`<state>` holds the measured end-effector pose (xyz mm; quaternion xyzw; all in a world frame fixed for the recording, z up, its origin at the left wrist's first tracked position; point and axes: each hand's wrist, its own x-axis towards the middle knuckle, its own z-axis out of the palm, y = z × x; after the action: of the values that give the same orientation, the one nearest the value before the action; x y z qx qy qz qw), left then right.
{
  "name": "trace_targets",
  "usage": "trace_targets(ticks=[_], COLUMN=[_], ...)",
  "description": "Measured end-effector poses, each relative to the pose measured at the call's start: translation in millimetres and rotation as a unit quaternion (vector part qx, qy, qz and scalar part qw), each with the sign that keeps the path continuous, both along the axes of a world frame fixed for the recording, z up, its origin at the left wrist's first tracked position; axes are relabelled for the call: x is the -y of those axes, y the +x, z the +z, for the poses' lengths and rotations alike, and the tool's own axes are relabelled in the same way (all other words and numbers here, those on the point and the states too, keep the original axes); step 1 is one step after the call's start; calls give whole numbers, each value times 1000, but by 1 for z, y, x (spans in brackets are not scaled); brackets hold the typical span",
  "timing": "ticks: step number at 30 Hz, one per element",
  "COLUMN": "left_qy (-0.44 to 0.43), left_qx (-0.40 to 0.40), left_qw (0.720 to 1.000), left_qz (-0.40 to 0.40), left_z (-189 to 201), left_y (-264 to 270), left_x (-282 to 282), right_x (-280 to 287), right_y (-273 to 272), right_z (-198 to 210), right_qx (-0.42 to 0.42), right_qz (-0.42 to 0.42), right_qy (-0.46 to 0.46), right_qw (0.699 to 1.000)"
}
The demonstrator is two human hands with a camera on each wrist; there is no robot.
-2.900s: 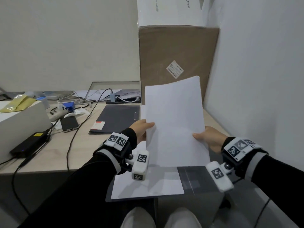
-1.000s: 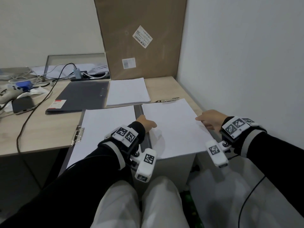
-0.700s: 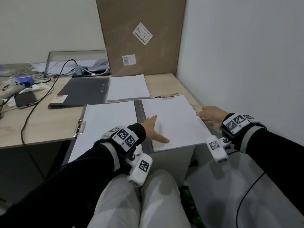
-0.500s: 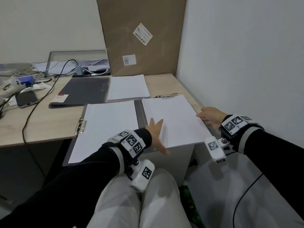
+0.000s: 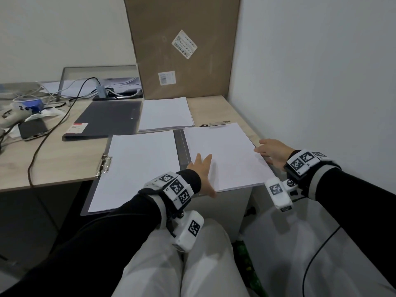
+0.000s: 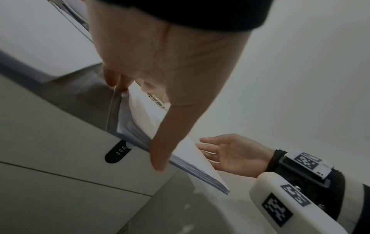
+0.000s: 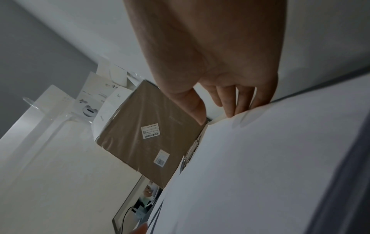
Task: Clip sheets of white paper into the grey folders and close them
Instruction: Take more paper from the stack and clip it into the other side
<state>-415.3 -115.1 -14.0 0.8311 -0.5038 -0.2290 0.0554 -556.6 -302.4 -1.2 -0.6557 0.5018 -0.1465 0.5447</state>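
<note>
- Cardboard box: stands upright against the wall, well beyond both hands, bearing two printed labels.
- Surface: light wood; it extends ahead of and to the left of the left hand.
- Open folder: grey, lying flat and spread open directly under and ahead of both hands, its near edge overhanging the surface. Its spine strip runs just left of the left hand.
- Left stack of paper: white, lies on the folder's left leaf, left of the left hand; a metal clip sits at its far left edge.
- Right stack of paper: white, lies on the folder's right leaf, between the two hands.
- Closed folder: dark grey, flat on the surface, well ahead and to the left of the left hand, with a red-and-white label at its near corner.
- Loose paper pile: white, just right of the closed folder, beyond the open one.
- Left hand: fingers straight and spread, lying flat on the near left corner of the right stack, thumb reaching past its near edge. It grips nothing.
- Right hand: fingers loosely extended, fingertips touching the right edge of the right stack. It grips nothing.
- Phone and black cable: far left of the left hand.
</note>
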Motion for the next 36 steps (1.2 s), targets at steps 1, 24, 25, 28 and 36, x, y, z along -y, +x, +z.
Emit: trace_targets(ticks=[1, 24, 25, 28, 36], left_qy=[-1, -169, -168, -154, -109], left_qx=[-1, -190, -194, -176, -105], left_qw=[1000, 964, 963, 971, 988], left_qz=[-1, 81, 78, 56, 0], left_z=[0, 45, 42, 35, 24], left_y=[0, 99, 101, 102, 101], left_x=[0, 145, 156, 183, 237], right_x=[0, 40, 43, 51, 60], right_y=[0, 103, 105, 109, 118], right_z=[1, 6, 3, -8, -15], right_qx=[0, -284, -283, -291, -335], right_qz=[5, 200, 198, 195, 202], right_qy=[0, -211, -208, -218, -239], right_qw=[1000, 914, 915, 911, 889])
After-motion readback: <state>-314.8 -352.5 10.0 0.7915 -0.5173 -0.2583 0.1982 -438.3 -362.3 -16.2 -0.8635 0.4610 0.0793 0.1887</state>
